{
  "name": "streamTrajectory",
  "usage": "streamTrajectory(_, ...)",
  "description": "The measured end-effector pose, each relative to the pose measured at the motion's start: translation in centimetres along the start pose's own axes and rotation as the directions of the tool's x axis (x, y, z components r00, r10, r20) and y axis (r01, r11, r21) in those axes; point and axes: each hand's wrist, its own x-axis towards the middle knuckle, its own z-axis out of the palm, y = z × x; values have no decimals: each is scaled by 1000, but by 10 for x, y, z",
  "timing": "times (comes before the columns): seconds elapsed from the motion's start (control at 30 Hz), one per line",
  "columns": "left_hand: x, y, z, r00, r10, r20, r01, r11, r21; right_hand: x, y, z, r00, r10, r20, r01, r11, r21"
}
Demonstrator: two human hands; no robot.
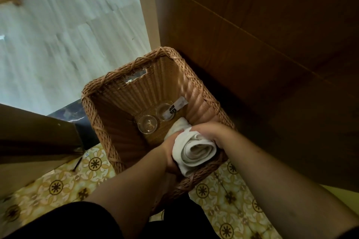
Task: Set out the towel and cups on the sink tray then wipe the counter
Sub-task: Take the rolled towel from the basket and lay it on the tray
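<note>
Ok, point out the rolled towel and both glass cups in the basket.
rolled white towel [196,151]: head view, spiral end.
nearer glass cup [147,124]: head view, inside bottom.
farther glass cup [164,112]: head view, inside bottom.

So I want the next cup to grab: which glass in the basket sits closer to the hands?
The nearer-left glass cup, beside the rolled white towel; the other glass sits farther back by the white tag.

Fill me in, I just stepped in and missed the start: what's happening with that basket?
A person is leaning over a wicker basket on the patterned floor. Both hands, the left hand and the right hand, grip a rolled white towel at the basket's near end. Two clear glass cups sit upright on the basket's bottom, untouched. Nothing has reached the sink tray, which isn't in view.
</note>
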Motion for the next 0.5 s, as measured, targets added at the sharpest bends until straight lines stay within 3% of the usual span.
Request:
streamTrajectory(0.07,0,4,1,997,82,15,-83,995,49,-3,2,-2,1000,6,-3,-5,999,37)
streamTrajectory(0.17,-11,10,4,992,7,130,7,994,-107,-8,3,-6,999,25,-27,-23,998,59)
streamTrajectory(0.3,-24,16,-3,979,-6,206,19,998,-61,-18,1,-7,999,-3,-52,5,999,34)
streamTrajectory(0.4,-38,19,-6,970,4,242,12,998,-63,-25,-1,-13,999,-49,21,47,997,58)
streamTrajectory(0.5,-60,25,-10,963,62,262,-61,998,-13,-29,-3,-24,993,-16,120,-11,975,222)
